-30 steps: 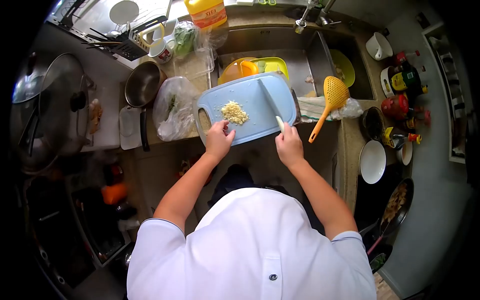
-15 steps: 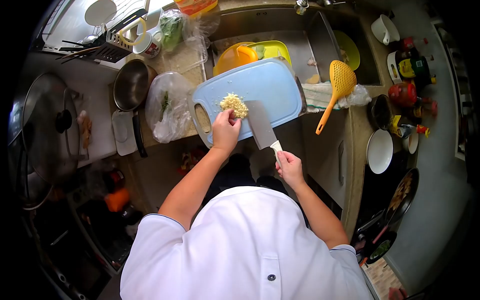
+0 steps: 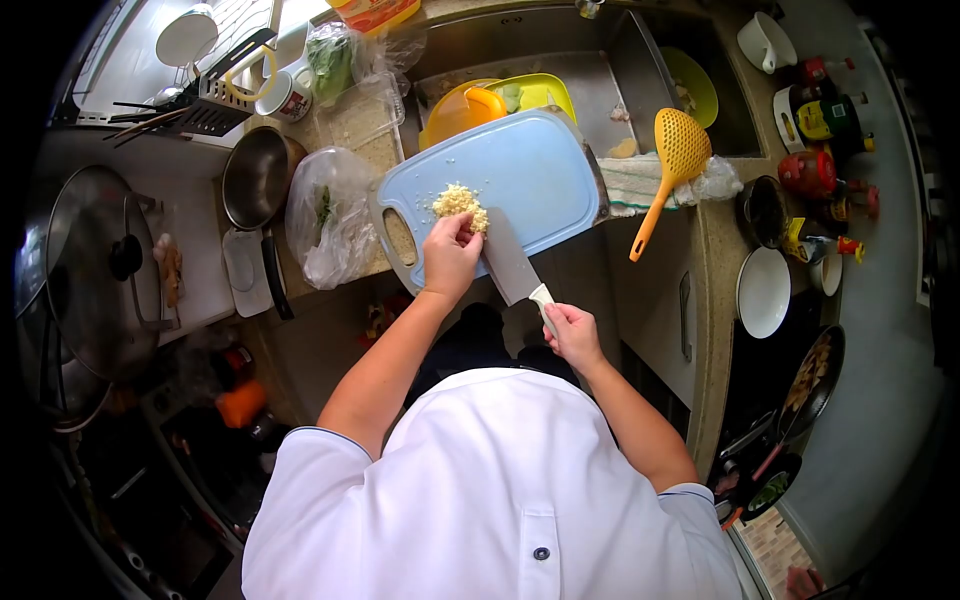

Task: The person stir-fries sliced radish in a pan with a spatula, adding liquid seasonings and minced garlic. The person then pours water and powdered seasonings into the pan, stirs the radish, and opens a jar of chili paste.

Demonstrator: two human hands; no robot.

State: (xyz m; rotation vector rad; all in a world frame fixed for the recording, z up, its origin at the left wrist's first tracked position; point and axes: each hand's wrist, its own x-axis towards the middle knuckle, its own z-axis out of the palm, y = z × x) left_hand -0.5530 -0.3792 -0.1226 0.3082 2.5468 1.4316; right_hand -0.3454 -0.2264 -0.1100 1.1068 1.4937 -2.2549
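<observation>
A heap of finely chopped pale garlic lies on the left half of the light blue cutting board. My left hand reaches over the board's near edge, its fingers drawn together at the heap. What sits between those fingertips is hidden. In my right hand is the white handle of a cleaver. Its broad blade slants over the board's near edge, the far end against the right side of the garlic, close to my left fingertips. Small bits of garlic are scattered around the heap.
Behind the board is a metal sink with yellow containers. A yellow slotted ladle rests on a striped cloth to the right. At left are a plastic bag and a saucepan. A white bowl stands at right.
The cleaver has shifted slightly left, its blade closer to the garlic and my left fingertips. My left hand remains at the heap. The whole view has moved a little.
</observation>
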